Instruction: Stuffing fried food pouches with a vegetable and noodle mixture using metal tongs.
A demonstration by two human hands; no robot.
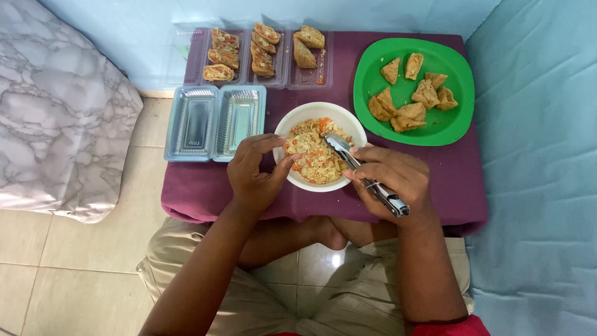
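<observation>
Right hand (393, 180) seemingly grips spoon (364, 174)

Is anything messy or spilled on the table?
Only a little. Crumbs of filling lie in the right compartment of the clear tray, beside its two pieces, and a few specks dot the purple cloth near the white bowl. The green plate and the empty tray look tidy.

Soft, even daylight filled the scene, bright without harsh shadows. A pale glare spot shone on the floor tile (336, 258) between the knees. Focus was fairly sharp throughout; straight edges bowed slightly toward the frame's borders.
</observation>
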